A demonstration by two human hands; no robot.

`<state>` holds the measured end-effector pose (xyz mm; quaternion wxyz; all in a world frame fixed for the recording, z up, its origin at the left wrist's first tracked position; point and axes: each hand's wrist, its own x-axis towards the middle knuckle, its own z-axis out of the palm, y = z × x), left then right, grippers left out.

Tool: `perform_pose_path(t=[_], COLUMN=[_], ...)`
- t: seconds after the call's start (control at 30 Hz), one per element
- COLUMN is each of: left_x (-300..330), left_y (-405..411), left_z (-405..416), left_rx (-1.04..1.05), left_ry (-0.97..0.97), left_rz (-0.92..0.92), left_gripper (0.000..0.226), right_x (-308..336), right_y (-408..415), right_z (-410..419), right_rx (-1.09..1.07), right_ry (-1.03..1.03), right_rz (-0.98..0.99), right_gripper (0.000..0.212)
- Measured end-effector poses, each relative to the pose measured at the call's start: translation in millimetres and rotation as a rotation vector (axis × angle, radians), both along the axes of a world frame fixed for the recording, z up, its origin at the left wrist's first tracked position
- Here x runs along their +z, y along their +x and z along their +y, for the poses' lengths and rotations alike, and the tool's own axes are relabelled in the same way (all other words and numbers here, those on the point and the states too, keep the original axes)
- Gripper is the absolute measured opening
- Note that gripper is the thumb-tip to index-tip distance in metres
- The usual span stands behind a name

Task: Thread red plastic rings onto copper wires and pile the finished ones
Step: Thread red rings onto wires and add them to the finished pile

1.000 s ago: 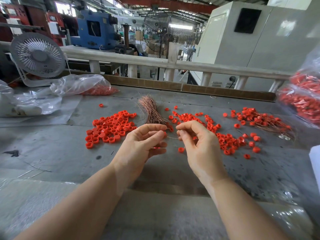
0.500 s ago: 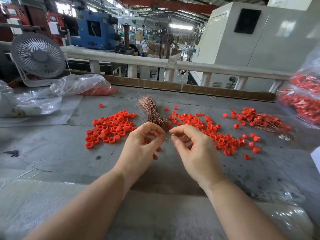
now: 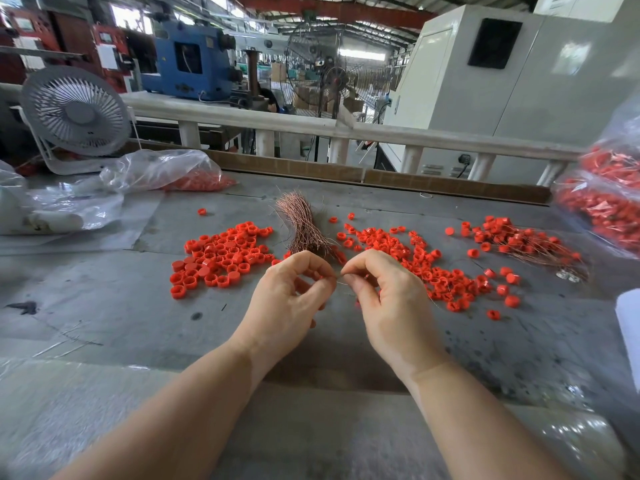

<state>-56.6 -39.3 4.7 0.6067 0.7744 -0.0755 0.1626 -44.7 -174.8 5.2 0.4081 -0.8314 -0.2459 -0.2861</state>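
Note:
My left hand [image 3: 289, 299] and my right hand [image 3: 384, 299] meet fingertip to fingertip above the grey table [image 3: 104, 306]. Between them runs a thin copper wire [image 3: 338, 279]; my right hand pinches it. My left hand's thumb and forefinger pinch something small, with a bit of red showing inside the fingers, likely a ring. Behind the hands lies a bundle of copper wires [image 3: 301, 226]. Loose red rings form one pile on the left [image 3: 221, 258] and another on the right [image 3: 426, 265]. Rings with wires through them lie piled at the far right [image 3: 519, 240].
A white desk fan [image 3: 76, 112] stands at the back left beside crumpled clear plastic bags [image 3: 152, 171], one holding red rings. A clear bag of red parts [image 3: 602, 199] sits at the right edge. A white railing [image 3: 311, 126] runs behind the table.
Both hands have moved closer together until their fingertips meet, and have shifted slightly away from me toward the wire bundle. The piles have not moved.

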Motion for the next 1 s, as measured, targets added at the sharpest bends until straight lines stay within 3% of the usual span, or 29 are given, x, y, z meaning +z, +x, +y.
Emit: perform_pose_path(t=[0.4,0.9,1.0], left_x=[-2,-12,-11], left_y=[3,4,2], left_z=[2,3,2], left_rx=[0.079,0.110,0.135], left_ry=[-0.011,0.324,0.385], left_rz=[0.003,-0.211,-0.262], left_gripper=[0.015,0.023,0.014], right_x=[-1,-1,0], right_y=[4,0,-1], right_z=[-2,0,0], right_rx=[-0.021,0.006,0.016], right_ry=[0.079,0.008,0.004], right_rz=[0.045,0.162,0.176], right_gripper=[0.012,0.009,0.009])
